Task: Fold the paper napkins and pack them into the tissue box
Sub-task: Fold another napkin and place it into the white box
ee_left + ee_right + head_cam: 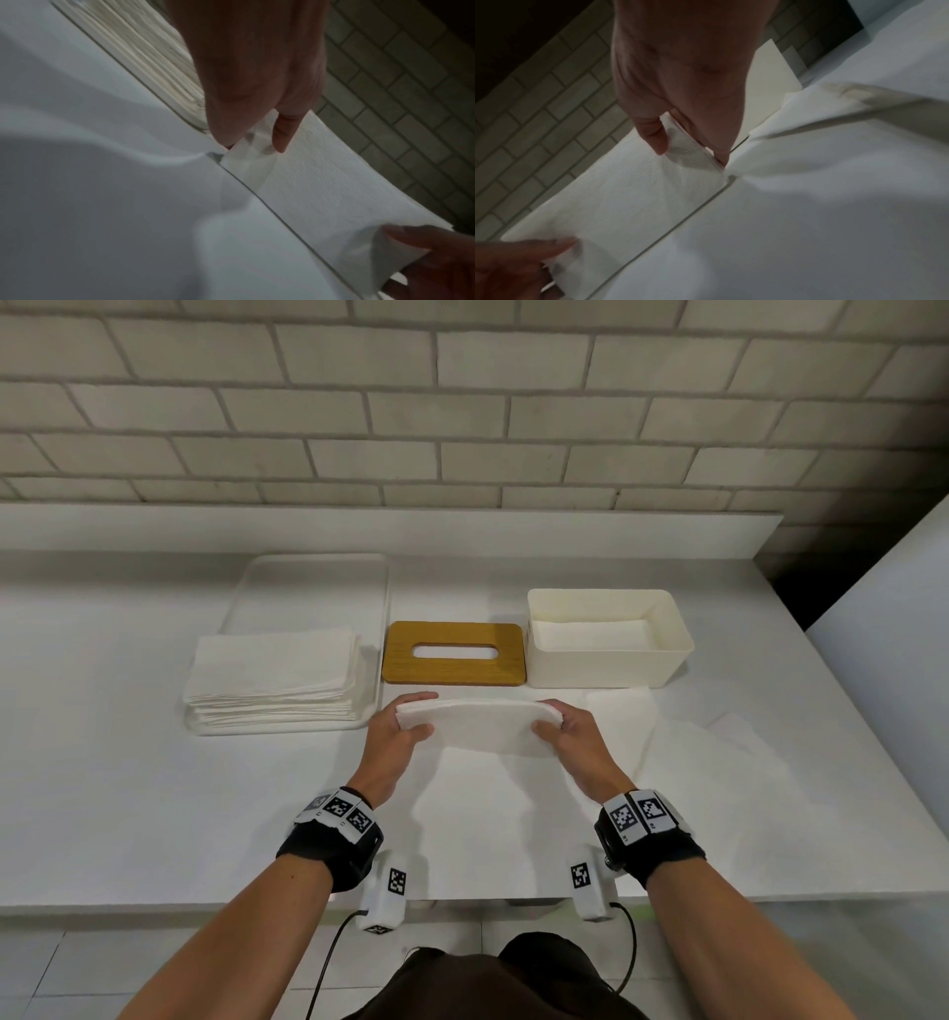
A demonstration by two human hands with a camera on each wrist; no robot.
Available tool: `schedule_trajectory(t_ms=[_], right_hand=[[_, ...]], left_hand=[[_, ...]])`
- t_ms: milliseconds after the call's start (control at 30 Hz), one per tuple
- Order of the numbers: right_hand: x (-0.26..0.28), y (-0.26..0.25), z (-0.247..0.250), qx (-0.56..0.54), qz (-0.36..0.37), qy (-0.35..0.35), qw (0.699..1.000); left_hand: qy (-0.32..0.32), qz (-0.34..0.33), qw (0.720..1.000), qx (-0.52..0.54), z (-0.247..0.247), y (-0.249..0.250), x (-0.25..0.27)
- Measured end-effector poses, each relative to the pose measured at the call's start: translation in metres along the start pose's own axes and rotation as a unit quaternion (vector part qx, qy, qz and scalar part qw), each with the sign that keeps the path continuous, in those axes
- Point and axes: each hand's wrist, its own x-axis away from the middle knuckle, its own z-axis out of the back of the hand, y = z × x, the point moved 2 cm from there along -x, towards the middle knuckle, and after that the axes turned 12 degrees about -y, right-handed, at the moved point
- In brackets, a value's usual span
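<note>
A folded white napkin (475, 726) hangs above the table, bowed upward between both hands. My left hand (405, 724) pinches its left end and my right hand (557, 726) pinches its right end. The left wrist view shows the left hand (254, 144) pinching the napkin (329, 178); the right wrist view shows the right hand (693, 150) doing the same on the napkin (618, 192). The cream tissue box (606, 665) stands open at the back right, with white paper inside. Its wooden lid (454, 653) with a slot lies flat to the left of it.
A white tray (308, 577) at the back left carries a stack of unfolded napkins (272, 677). More white paper (693, 747) lies spread on the table under and to the right of my hands. A brick wall stands behind the table.
</note>
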Motion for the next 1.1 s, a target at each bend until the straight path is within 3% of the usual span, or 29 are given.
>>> schedule_trajectory(t_ms=[367, 500, 633, 733, 900, 1000, 1100], right_hand=[[-0.001, -0.001, -0.004, 0.026, -0.018, -0.003, 1.0], [0.001, 0.006, -0.005, 0.055, -0.044, -0.009, 0.997], [0.0, -0.013, 0.007, 0.051, -0.038, 0.012, 0.998], [-0.003, -0.044, 0.032, 0.027, -0.002, 0.025, 0.999], [-0.021, -0.1, 0.108, 0.07, 0.052, 0.112, 0.99], [-0.034, -0.116, 0.155, 0.089, 0.01, 0.159, 0.983], [-0.055, -0.113, 0.183, 0.223, -0.047, 0.196, 0.954]], left_hand=[[0.013, 0.021, 0.999, -0.03, -0.004, 0.0, -0.001], [0.014, 0.056, 0.998, -0.036, -0.001, -0.006, -0.003], [0.018, 0.038, 0.998, -0.049, -0.004, 0.013, -0.008], [0.027, 0.009, 0.998, -0.058, -0.017, 0.049, -0.024], [-0.002, -0.024, 0.996, -0.085, -0.07, 0.116, -0.071], [0.01, -0.014, 0.989, -0.149, -0.112, 0.131, -0.11], [0.02, 0.006, 0.961, -0.276, -0.151, 0.129, -0.135]])
